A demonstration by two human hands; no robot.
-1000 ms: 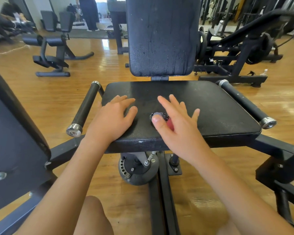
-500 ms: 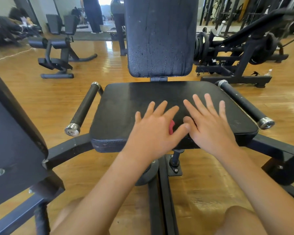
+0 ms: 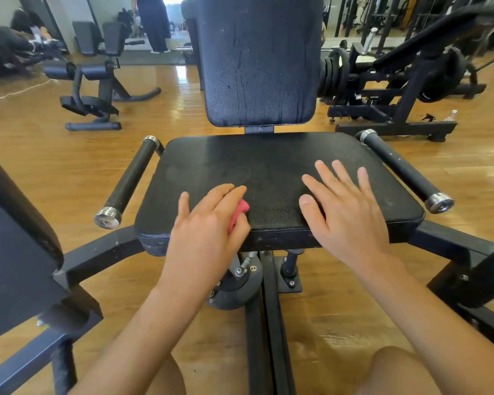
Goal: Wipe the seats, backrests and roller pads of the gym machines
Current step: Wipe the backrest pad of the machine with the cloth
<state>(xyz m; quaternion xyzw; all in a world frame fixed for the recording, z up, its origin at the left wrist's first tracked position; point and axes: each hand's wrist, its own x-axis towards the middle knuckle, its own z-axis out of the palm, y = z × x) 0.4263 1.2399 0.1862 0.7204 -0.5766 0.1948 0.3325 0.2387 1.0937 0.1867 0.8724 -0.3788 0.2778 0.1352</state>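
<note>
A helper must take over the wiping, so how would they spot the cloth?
Find the black seat below the tall backrest. Near its front edge the left hand holds the cloth against it. It is the only pink-red thing there; the right hand beside it lies flat and bare.

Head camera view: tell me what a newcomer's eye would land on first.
First, the two hands on the black seat, low in the centre. The left hand holds a red cloth against the pad near its front edge, and the right hand lies flat beside it with fingers spread. Behind them the tall black backrest, its surface cracked and streaked, fills the top centre.
</note>
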